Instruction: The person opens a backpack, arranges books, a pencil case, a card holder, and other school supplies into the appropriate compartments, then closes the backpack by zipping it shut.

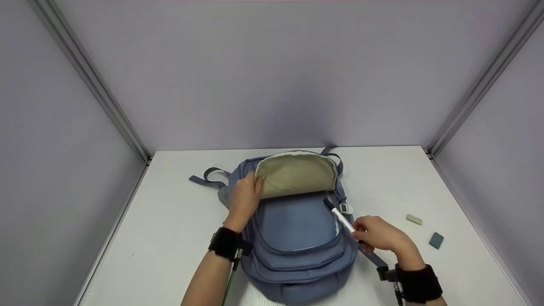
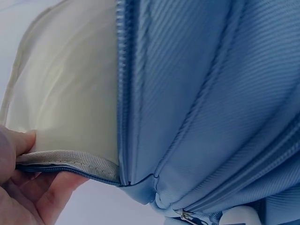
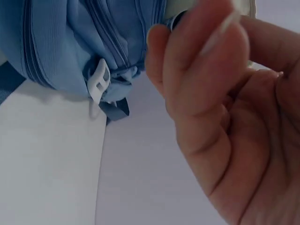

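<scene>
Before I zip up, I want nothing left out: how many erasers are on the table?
2, both right of the backpack: a pale green eraser farther back and a dark teal eraser nearer. Others may be hidden inside the bag.

The pen (image 1: 342, 219) is partly hidden inside the right hand (image 1: 379, 234). The backpack's (image 1: 297, 238) near end is cut off at the picture's bottom edge.

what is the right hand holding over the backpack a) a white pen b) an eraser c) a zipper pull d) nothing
a, the right hand pinches a white pen whose dark tip points into the open backpack; both erasers lie apart on the table.
</scene>
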Action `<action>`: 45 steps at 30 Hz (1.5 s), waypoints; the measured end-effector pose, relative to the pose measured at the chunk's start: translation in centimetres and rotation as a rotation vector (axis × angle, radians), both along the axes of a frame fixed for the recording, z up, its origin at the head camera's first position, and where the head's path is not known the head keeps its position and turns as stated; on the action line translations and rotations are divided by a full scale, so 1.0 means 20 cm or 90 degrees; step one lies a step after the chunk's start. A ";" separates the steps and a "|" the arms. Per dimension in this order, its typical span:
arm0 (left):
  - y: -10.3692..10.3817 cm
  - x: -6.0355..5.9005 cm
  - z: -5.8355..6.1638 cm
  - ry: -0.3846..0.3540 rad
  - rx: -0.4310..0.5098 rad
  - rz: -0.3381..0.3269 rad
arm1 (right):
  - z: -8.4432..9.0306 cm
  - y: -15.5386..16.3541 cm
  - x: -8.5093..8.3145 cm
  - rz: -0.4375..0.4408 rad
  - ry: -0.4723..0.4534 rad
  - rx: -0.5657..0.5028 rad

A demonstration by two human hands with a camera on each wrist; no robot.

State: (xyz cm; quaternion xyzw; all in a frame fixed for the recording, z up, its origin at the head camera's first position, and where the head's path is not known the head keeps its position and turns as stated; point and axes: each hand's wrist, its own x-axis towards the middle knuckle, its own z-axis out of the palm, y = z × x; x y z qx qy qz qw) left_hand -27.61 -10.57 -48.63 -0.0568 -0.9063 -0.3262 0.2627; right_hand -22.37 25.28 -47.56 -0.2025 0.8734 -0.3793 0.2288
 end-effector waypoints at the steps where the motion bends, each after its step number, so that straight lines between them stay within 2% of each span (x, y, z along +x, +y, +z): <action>1: 0.00 0.00 0.00 0.004 -0.001 0.000 | -0.01 -0.02 0.00 -0.010 0.010 0.001; 9: 0.02 0.03 0.01 0.033 0.004 0.001 | -0.03 -0.21 -0.01 -0.168 0.098 -0.017; 13: 0.02 0.03 0.02 0.043 0.006 0.000 | -0.04 -0.29 -0.02 -0.202 0.143 -0.027; 20: 0.03 0.03 0.02 0.056 0.010 -0.001 | -0.09 -0.39 -0.08 -0.194 0.248 -0.020; 26: 0.03 0.03 0.01 0.039 0.018 -0.004 | -0.15 -0.42 -0.14 -0.122 0.287 -0.046; 30: 0.02 0.03 0.00 0.022 0.017 -0.009 | -0.18 -0.43 -0.17 -0.097 0.315 -0.037; 34: 0.01 0.02 0.00 0.019 0.010 -0.008 | -0.17 -0.44 -0.19 -0.082 0.316 -0.016; 40: 0.01 0.02 -0.01 0.023 0.011 -0.007 | -0.13 -0.40 -0.18 -0.024 0.319 0.013; 43: 0.01 0.02 -0.02 0.022 0.013 -0.006 | -0.11 -0.32 -0.18 -0.025 0.330 -0.028; 45: 0.00 0.03 -0.02 0.017 0.017 -0.005 | -0.11 -0.25 -0.19 -0.055 0.356 -0.068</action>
